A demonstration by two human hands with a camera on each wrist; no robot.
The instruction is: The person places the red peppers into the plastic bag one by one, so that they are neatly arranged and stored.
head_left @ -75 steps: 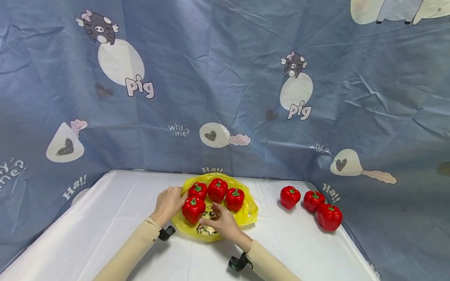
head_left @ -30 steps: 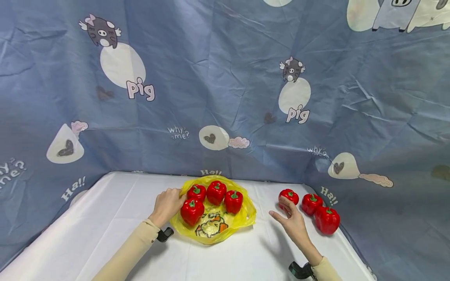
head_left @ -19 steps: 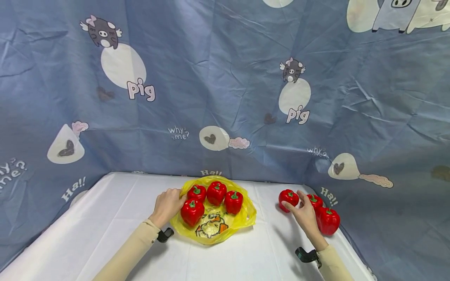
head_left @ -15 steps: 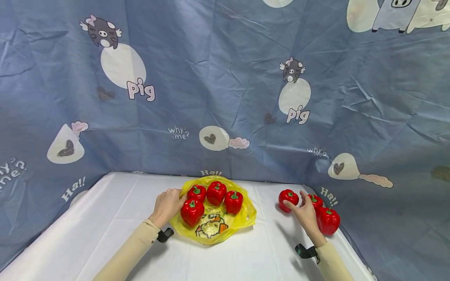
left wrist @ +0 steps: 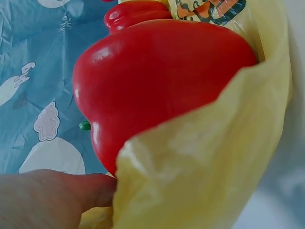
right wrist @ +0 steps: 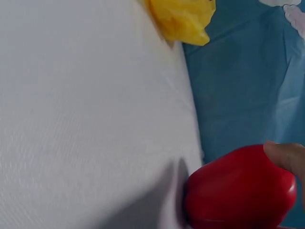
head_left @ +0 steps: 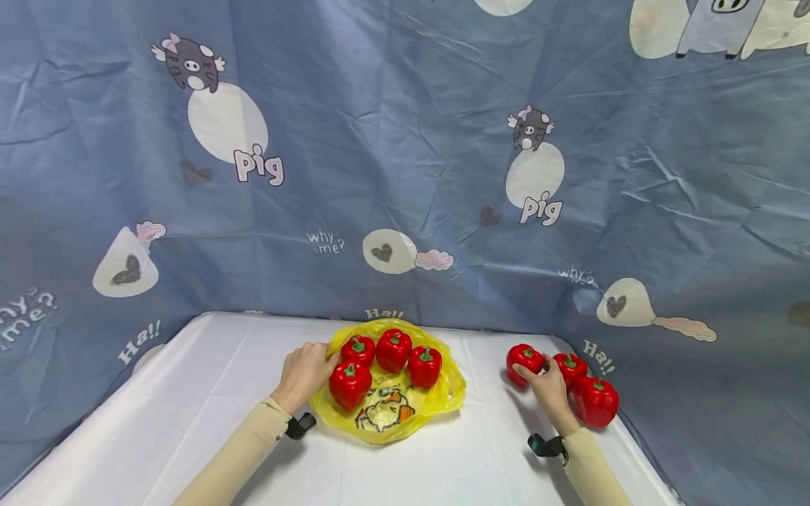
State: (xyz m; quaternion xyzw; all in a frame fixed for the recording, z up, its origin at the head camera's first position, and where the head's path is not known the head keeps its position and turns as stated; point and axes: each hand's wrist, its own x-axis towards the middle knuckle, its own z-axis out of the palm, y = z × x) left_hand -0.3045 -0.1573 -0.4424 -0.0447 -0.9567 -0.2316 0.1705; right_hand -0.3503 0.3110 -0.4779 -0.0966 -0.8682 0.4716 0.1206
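Head view: by the right hand, lower right, a red pepper is held between thumb and fingers; beside it two more peppers are seen. By the left hand, lower centre, a yellow bag is gripped at its rim, four peppers contained within.

The white table bears a yellow bag and red peppers

Passage: bare desk extends between the yellow bag and the pepper at the right hand. Obstructions: two other peppers just right of that hand; blue cloth behind.
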